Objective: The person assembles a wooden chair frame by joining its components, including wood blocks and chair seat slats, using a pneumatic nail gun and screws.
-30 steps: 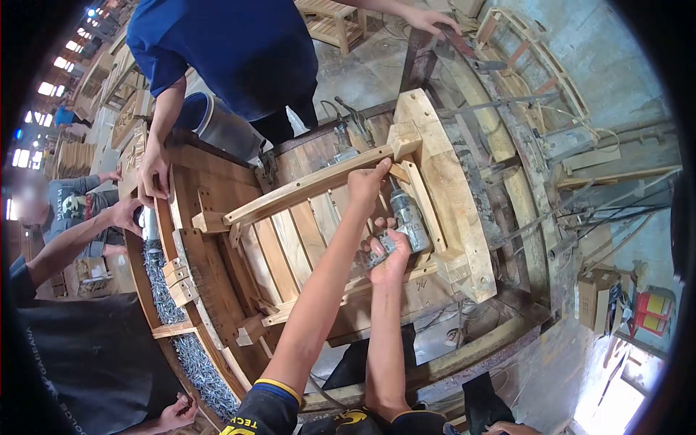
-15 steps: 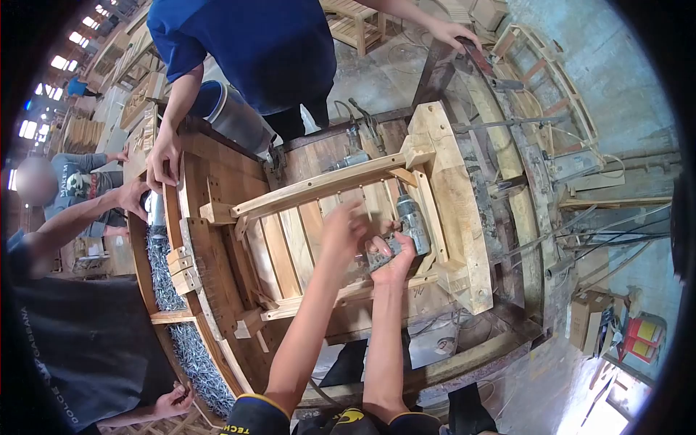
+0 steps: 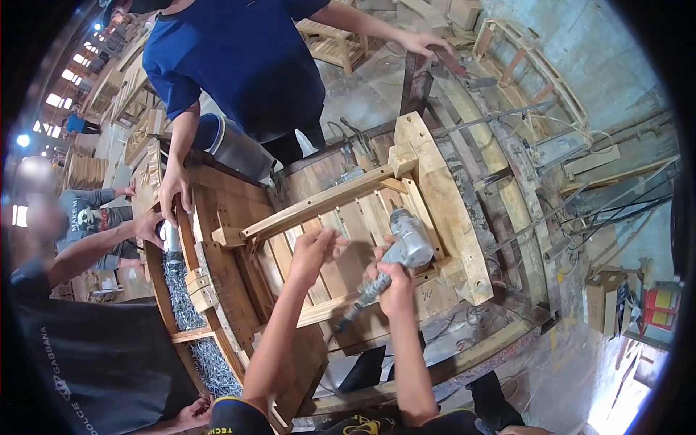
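My right hand [image 3: 397, 288] is wrapped round the handle of a grey pistol-shaped air driver [image 3: 412, 243]. The driver's tip points toward the far end rail of a slatted wooden frame [image 3: 319, 199], and a hose fitting hangs from its handle. Over the frame's slats, left of the driver, hovers my left hand [image 3: 317, 254] with its fingers curled in; whatever they may hold is too small to make out. A broad curved wooden end piece [image 3: 442, 203] closes the frame's right side, and a wide wooden panel [image 3: 228, 210] stands at its left.
A divided wooden trough [image 3: 190, 338] of loose screws runs along the left. One co-worker's hand [image 3: 174, 190] rests on the panel edge, another's [image 3: 150, 226] beside the trough. A person in blue [image 3: 239, 72] stands opposite. Metal bench rails [image 3: 500, 159] lie to the right.
My left hand has moved left and down, away from the driver. My right hand has drawn the driver slightly toward me and tilted it, so its handle and hose end now show.
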